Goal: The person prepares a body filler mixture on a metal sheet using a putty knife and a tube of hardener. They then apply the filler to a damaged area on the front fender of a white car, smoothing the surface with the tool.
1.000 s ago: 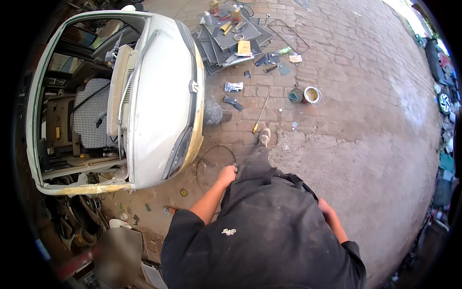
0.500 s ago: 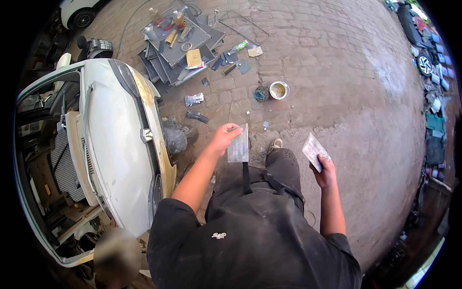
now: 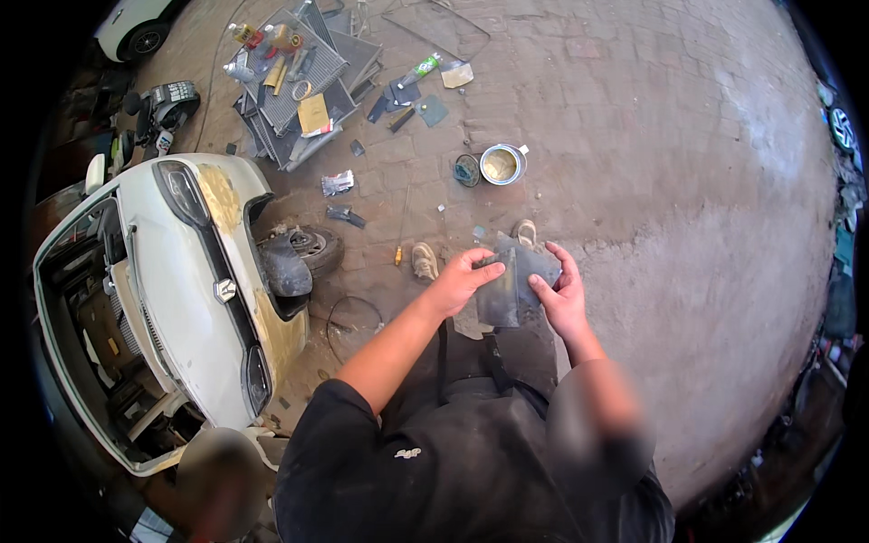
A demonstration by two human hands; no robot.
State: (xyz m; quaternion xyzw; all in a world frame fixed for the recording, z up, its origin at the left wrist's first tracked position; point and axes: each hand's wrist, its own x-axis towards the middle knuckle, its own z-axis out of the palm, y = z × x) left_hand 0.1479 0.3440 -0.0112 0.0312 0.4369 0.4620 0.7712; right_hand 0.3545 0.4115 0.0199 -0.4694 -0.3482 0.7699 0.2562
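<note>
L plate [image 3: 498,306] & R plate [image 3: 536,262] now overlap in view, apart b4, over lap [image 3: 469,364]; L hand [image 3: 463,284] fingers pinch former's L side, long axis approx fore-aft; R hand [image 3: 568,297] fingers pinch latter's R side.

Brick-paved ground [image 3: 625,127] bearing stacked grey grilled panels [image 3: 328,71], open tin [image 3: 519,168], white packet [image 3: 338,184], yellow-handled screwdriver [image 3: 398,256]
</note>
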